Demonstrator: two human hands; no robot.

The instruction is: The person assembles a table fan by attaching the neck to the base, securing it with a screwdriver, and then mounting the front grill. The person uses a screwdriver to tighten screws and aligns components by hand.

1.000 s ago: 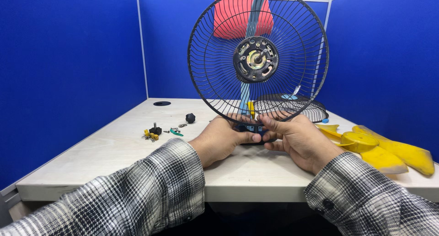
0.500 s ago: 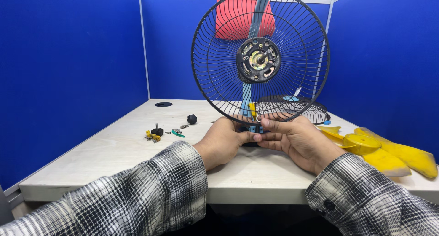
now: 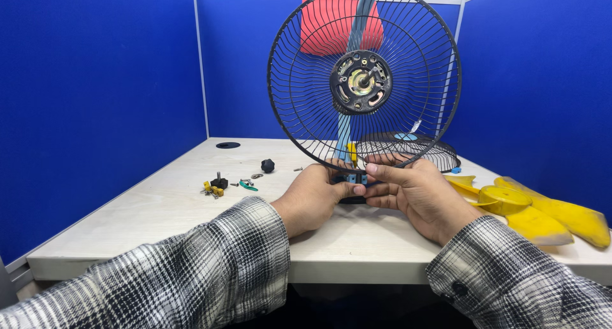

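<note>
Blue partition walls on three sides, pale wood-grain table (image 3: pixel 159 220) running away from the camera.

Rear fan guard (image 3: pixel 364 80) stands upright at table centre, black wire, the motor hub (image 3: pixel 361 81) bare in the middle with no blade fitted. A blue stem (image 3: pixel 344 134) drops from the hub to a small base clip (image 3: pixel 352 178) at 6 o'clock of the guard.

Risk, as a judgement: the guard is tall and is steadied only at that bottom clip. If either grip eases, it looks likely to tip toward the person or roll sideways on its rim. Fingers sit close to the thin wires, so a pinch is possible if the cage twists.

Left hand (image 3: pixel 315 198) is at 7 o'clock of the guard, curled narrow, thumb and fingertips pressed on the left side of the clip. Right hand (image 3: pixel 414 195) is at 5 o'clock, also narrow, fingers wrapped over the clip's right side and touching the lower rim. Both hands meet at the clip; neither is spread wide.

Outward: second grille (image 3: pixel 408 152) lies flat behind the right hand, at 4 o'clock. Yellow fan blade (image 3: pixel 535 208) lies further right near the table edge. Small loose parts (image 3: pixel 220 185) and a black knob (image 3: pixel 268 166) lie well apart at 9 o'clock. Red motor housing (image 3: pixel 341 26) shows behind the guard's top.
</note>
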